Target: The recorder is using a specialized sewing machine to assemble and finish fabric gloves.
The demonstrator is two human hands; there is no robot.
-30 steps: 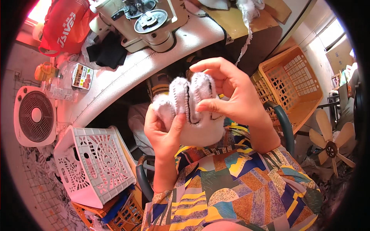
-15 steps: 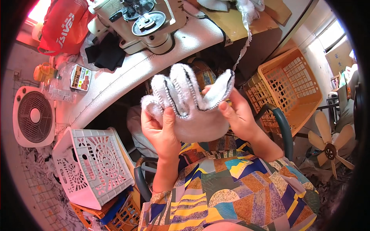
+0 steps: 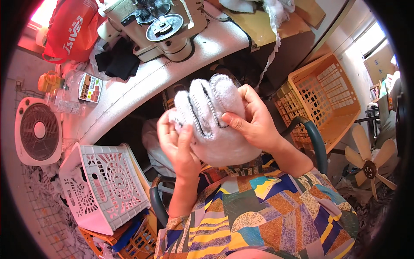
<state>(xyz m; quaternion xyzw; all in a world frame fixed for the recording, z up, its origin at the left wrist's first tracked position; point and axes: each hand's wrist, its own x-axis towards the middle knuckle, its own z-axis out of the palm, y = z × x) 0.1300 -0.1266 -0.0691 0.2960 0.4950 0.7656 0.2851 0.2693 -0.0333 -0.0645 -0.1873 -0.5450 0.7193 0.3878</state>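
I hold a fuzzy white fabric piece [image 3: 211,146] above my lap, which is covered in patchwork-print cloth [image 3: 258,207]. It has several upright, folded finger-like lobes with dark, stitched seam edges. My left hand [image 3: 177,142] is closed on its left side, thumb on the front. My right hand [image 3: 252,118] grips the right side, its thumb pressed on the rightmost lobe near the seam and its other fingers curled behind, partly hidden. Beyond the piece is a white worktable [image 3: 103,110] with a sewing machine [image 3: 172,47] on it.
Around the table are a red bag [image 3: 71,30], dark cloth [image 3: 114,62], bottles [image 3: 69,99] and cardboard [image 3: 271,32]. A box fan [image 3: 39,131], white crate [image 3: 103,185] and orange basket [image 3: 319,103] flank me. A bladed fan [image 3: 368,168] stands right; chair arms [image 3: 319,146] curve beside me.
The rightmost lobe, bent outward half a second ago, now stands folded against the others. My right hand has shifted up and inward around it; my left hand keeps its grip.
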